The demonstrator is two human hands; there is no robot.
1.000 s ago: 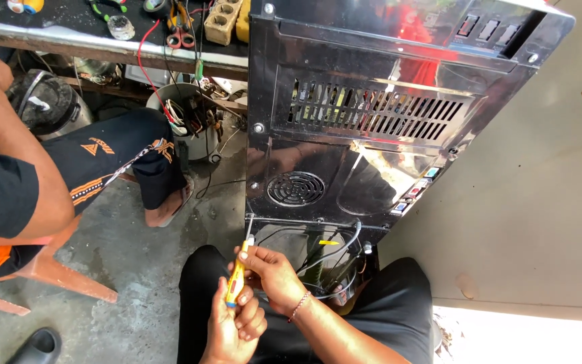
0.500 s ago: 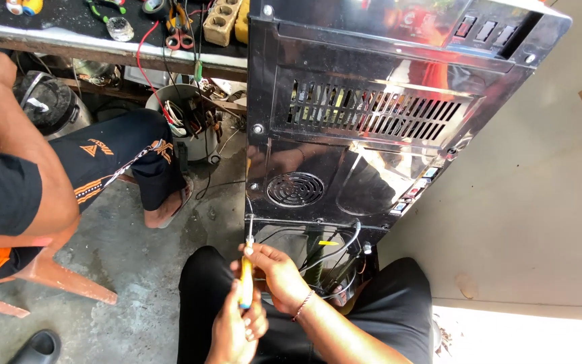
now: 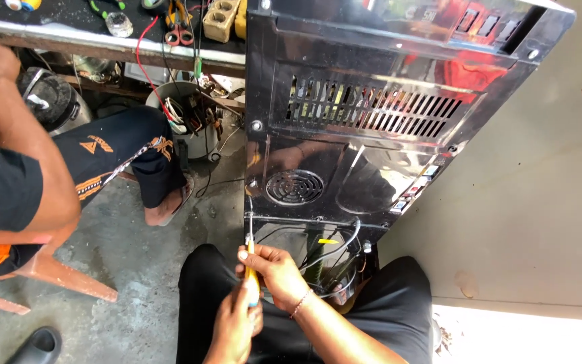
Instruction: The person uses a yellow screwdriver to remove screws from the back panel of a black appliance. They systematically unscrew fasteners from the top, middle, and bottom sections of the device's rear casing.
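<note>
Presently gripping yellow-handled screwdriver (image 3: 252,269) in both hands — left hand (image 3: 236,323) closing low on handle, right hand (image 3: 274,269) steadying above | tip reaching lower left corner of black metal back panel (image 3: 345,148) (panel appearing mounted yet) | small coloured stickers (image 3: 415,192) sitting at panel's lower right edge.

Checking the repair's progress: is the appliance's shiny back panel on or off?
On: the back panel covers the rear; only the bottom compartment shows wires.
</note>
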